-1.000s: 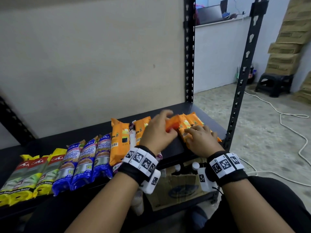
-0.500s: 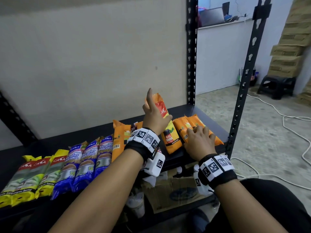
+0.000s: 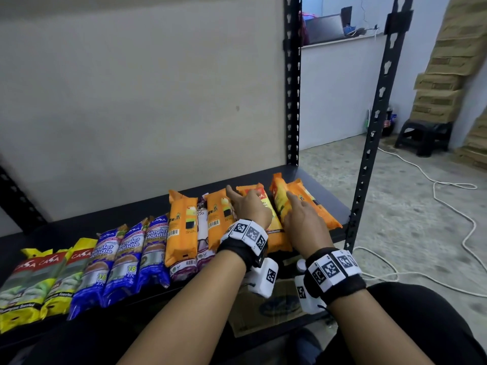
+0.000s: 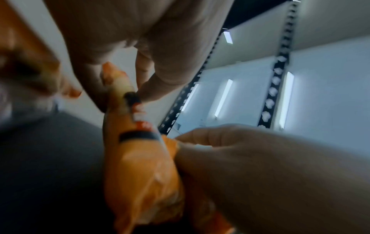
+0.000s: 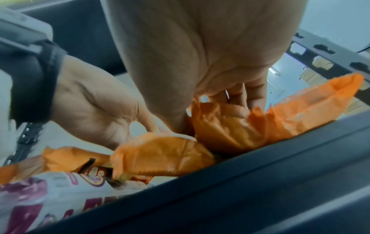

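Left hand [image 3: 250,208] pinches the glossy orange packet [image 3: 276,235], red-labelled; right hand [image 3: 303,222] rests flat beside it.

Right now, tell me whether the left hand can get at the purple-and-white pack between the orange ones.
Probably yes, once freed. The left hand grips the red-labelled orange pack, just one barcoded orange pack away. Nothing lies above the purple-and-white pack, though only a narrow strip shows.

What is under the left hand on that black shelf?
An orange packet with a red label, which the left hand pinches. The hand covers the packet's middle, so most of its print is hidden.
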